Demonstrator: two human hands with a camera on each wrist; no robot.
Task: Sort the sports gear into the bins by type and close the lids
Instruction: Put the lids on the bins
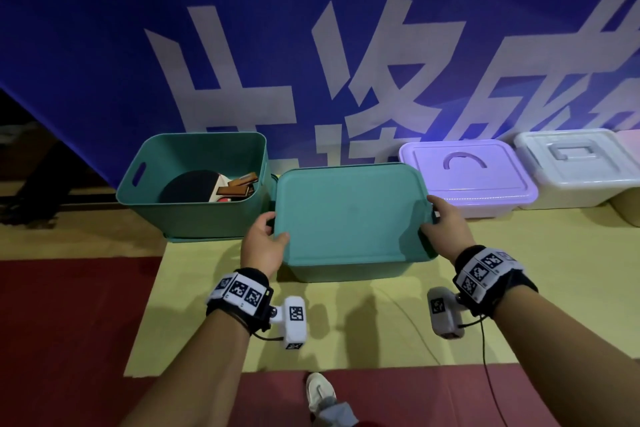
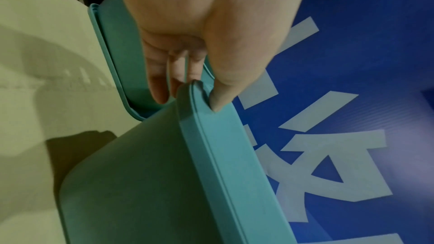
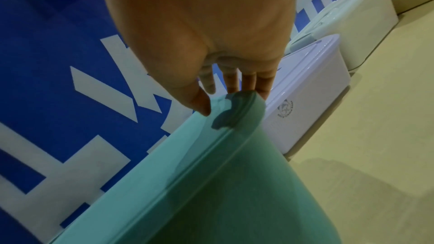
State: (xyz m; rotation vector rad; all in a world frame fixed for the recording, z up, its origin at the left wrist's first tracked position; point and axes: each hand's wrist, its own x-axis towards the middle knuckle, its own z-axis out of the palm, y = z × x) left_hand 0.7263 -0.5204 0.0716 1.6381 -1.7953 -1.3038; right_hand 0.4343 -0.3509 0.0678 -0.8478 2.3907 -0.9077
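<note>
teal lid [image 1: 349, 215], pinched at both ends by left hand [image 1: 264, 240] and right hand [image 1: 446, 222], hides its bin.

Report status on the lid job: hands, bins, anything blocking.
Left hand and right hand grip the teal lid on its bin. Open teal bin holds paddles. Nothing blocking.

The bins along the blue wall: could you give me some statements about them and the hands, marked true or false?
1. Both hands hold the teal lid on the middle bin: left hand, right hand. True.
2. The open teal bin is empty. False: table tennis paddles lie inside.
3. The purple bin has its lid on. True.
4. The white bin stands left of the open teal bin. False: it stands far right, beyond the purple bin.
5. A spare teal lid lies under the open teal bin. True.
</note>
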